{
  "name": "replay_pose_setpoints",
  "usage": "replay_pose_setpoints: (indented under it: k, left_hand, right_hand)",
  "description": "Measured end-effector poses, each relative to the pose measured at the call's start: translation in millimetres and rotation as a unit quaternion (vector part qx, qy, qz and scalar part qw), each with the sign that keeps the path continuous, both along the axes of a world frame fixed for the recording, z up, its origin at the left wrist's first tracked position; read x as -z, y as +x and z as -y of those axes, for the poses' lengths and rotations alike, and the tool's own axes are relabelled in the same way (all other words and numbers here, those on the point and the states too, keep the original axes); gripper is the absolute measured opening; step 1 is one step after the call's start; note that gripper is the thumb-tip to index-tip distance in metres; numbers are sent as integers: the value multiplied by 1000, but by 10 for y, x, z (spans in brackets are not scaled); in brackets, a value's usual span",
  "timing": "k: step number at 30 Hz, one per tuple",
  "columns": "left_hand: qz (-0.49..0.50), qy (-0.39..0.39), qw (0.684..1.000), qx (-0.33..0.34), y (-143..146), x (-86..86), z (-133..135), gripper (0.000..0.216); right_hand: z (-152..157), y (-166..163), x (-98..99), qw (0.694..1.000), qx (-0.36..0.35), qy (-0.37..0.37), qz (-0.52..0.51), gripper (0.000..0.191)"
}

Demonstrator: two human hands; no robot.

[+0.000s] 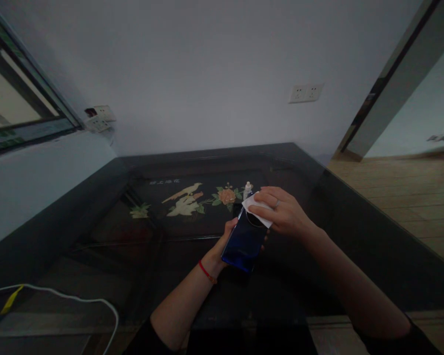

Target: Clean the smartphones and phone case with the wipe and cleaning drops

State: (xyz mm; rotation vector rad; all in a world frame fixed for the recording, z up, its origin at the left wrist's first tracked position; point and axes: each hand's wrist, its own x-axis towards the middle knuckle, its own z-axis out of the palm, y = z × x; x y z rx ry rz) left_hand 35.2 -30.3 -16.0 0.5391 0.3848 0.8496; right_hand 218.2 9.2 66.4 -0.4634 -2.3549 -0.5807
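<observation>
A glossy blue smartphone [243,246] lies tilted in my left hand [225,242], its back with the round dark camera area facing me. The thumb is along the near-left edge and fingertips show at the right edge. My right hand [281,209] presses a small white cloth or tissue [263,217] against the phone's upper end, partly covering the camera area. Just beyond the phone's top stands a small whitish bottle [247,189], its lower part hidden by the phone.
Beneath my hands is a dark glossy table [107,207] with inlaid birds and flowers. A white cable [70,297] with a yellow tag [12,300] runs at the lower left. Wall sockets [306,92] are on the wall behind, and a window [18,84] is at the left.
</observation>
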Motion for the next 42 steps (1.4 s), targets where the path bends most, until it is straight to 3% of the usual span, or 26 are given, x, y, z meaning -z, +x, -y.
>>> replay_pose_setpoints:
  k: [4,8,15,19,24,30,34,36,39,42]
  left_hand:
    - [-8,-11,1000,-14,-34,19,-25,57]
    - [20,-18,999,-31,-55,-34,-56,57]
    - [32,-82,987,-134,-43,-204,-49,57]
    - [62,-90,975,-192,-48,-204,-100,48]
    - [89,-66,979,-170,-60,-157,-157,60]
    - [122,-76,971,-189,-79,-167,-189,61]
    - [125,-99,962,-223,-77,-158,-190,55]
    - [121,-112,958,-235,-73,-147,-188,54]
    - [138,-111,955,-238,-73,-141,-186,55]
    - [148,-107,954,-238,-74,-159,-182,53]
  right_hand:
    - [23,-61,111,999,-7,-31,-35,28]
    - [52,-131,293,986,20,-122,-110,42]
    - [159,-190,545,958,15,-204,-202,49]
    - [252,-239,604,962,4,-219,-163,49]
    - [445,-280,687,960,-50,-248,-117,49]
    - [634,-186,653,933,-151,-304,-116,48]
    - [598,-176,652,909,-90,-323,-247,48]
    - [573,-193,689,908,-78,-338,-235,48]
    - [567,-204,739,911,-121,-356,-170,49]
    - [595,-197,736,904,-114,-356,-207,48]
